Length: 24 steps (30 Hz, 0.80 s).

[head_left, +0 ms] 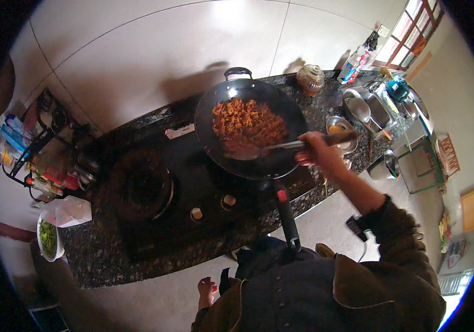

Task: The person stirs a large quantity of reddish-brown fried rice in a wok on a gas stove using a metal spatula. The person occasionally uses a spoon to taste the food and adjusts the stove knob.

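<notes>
My right hand (319, 152) is closed round the wooden handle of a spatula (287, 145). The blade of the spatula reaches into reddish-brown chopped food (248, 124) in a large black wok (289, 105). The wok stands on the right side of the stove, and its long black handle (287, 221) points toward my body. Low beside my body hangs my left hand (207, 290), away from the counter. Its fingers are curled, and whatever they may hold is hidden. A dark strap-like piece (225, 280) shows next to it.
Left of the wok is an unused burner (143, 185). A white bowl of green vegetables (49, 239) and a plastic container (71, 211) stand at the counter's left end. To the right are a glass jar (310, 80), a metal bowl (337, 123), a strainer (357, 105) and a sink (381, 113).
</notes>
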Tool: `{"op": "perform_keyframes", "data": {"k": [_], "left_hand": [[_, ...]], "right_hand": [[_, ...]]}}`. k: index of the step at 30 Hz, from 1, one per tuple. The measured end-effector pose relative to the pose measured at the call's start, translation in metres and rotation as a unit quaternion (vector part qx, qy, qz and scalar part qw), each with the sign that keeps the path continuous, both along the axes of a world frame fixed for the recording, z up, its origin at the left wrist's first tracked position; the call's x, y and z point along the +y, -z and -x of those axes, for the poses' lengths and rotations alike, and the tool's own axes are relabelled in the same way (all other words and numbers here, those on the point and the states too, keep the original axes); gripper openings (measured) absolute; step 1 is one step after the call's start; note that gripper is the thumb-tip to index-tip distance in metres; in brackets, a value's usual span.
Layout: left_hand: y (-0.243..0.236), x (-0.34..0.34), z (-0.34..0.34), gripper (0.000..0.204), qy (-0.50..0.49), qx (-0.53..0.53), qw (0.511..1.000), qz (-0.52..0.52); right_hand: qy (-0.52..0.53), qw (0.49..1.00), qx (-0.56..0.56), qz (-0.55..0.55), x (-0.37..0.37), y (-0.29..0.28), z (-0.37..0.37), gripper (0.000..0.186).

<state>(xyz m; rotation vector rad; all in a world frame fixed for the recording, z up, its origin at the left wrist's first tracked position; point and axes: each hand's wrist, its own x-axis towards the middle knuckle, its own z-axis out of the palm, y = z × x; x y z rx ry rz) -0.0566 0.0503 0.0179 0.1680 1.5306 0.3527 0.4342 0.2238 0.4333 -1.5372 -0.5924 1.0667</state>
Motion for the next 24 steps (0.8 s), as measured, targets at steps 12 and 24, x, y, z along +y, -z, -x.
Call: {"op": "perform_keyframes", "data": {"k": [12, 24], "left_hand": [[0.003, -0.019, -0.007, 0.025, 0.05, 0.046, 0.993, -0.093], [0.008, -0.016, -0.004, 0.023, 0.099, 0.04, 0.988, -0.11]], "right_hand": [[0.155, 0.975, 0.108, -0.118, 0.025, 0.0, -0.037, 0.034], [-0.037, 0.984, -0.171, 0.026, -0.019, -0.036, -0.053, 0.022]]}}
